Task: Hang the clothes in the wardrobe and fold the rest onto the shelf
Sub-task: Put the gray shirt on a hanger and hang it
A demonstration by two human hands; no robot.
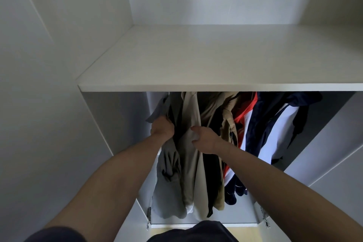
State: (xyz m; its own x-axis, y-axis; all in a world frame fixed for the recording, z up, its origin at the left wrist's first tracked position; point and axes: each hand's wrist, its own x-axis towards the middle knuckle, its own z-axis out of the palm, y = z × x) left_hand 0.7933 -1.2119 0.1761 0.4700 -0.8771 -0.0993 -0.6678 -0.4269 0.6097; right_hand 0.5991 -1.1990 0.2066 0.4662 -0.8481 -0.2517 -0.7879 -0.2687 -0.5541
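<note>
Head view looks down and forward into a white wardrobe (110, 124), where both bare forearms reach under the shelf (216, 59) into the hanging space. The left hand (162, 128) is curled tight around a bunch of the grey garment (169, 163) at the far left of the row, knuckles toward the camera, the cloth gathered in creases below the fist. The right hand (204, 139) pinches the front edge of the cream garment (193, 173) just beside it, thumb on top and fingers tucked behind the fabric. Both pieces hang as soft, limp, matte cloth in long vertical folds; the grey one is rumpled, the cream one smoother. To their right hang a tan jacket (227, 124) with a zip, then a jacket in navy, white and red panels (275, 124), slightly shiny. The shelf is a flat, smooth white board with a square front edge, and metal hinges (148, 216) show at the lower corners of the opening
</note>
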